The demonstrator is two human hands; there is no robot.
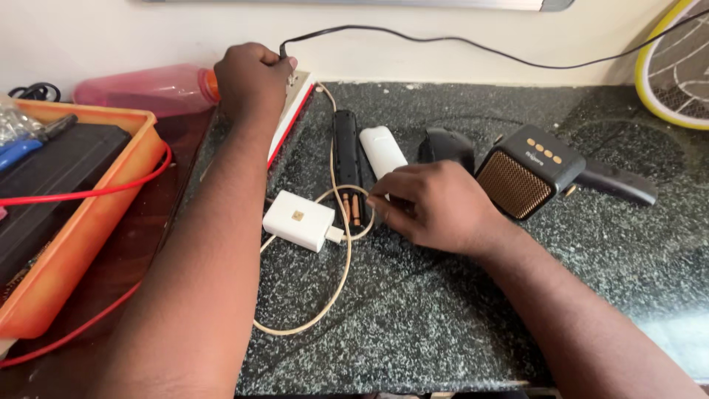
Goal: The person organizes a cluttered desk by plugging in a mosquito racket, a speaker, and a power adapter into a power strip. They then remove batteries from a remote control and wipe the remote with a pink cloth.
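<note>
The left hand (251,74) is closed around a black plug (283,50) at the white power strip (292,111), best gripped by its body, not its cable. The right hand (436,207), fingers narrowly pinched, touches a black remote (347,159) just in front of it, its battery bay open showing two cells, beside a white charger (299,220) on the table (443,310).

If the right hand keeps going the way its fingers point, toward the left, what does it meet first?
Probably the black remote with its battery bay open: the right hand has its fingertips at that edge. Just past it lies the white charger. Depth is hard to judge.
</note>
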